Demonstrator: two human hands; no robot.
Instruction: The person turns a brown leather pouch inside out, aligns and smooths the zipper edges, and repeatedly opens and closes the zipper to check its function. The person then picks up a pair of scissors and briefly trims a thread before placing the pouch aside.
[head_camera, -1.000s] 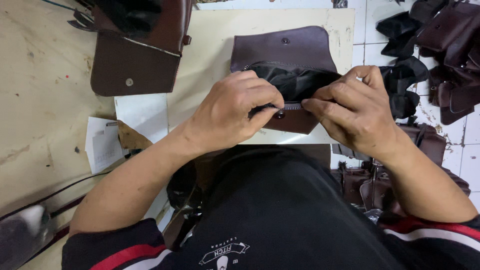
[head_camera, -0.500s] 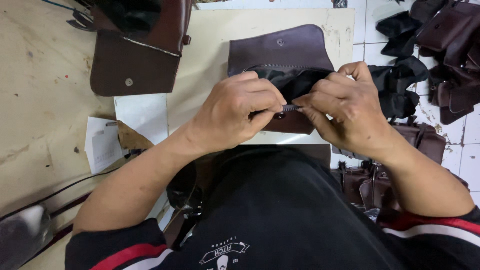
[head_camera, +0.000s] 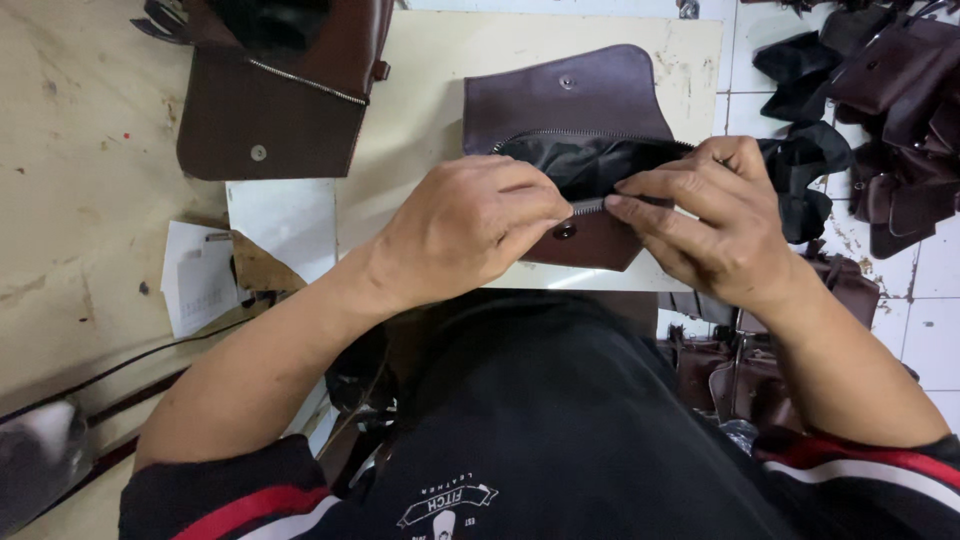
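While left hand (head_camera: 465, 230) and right hand (head_camera: 705, 215) both pinch the zipper edge (head_camera: 590, 206) of the brown pouch (head_camera: 565, 100), black lining (head_camera: 590, 160) bulging at 12 o'clock risks snagging in the teeth.

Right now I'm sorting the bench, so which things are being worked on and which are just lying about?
In hand:
brown pouch, open zip, black lining
left hand and right hand pinching the zip edge

Lying about:
second brown bag
paper sheets
pile of bags on the tiled floor
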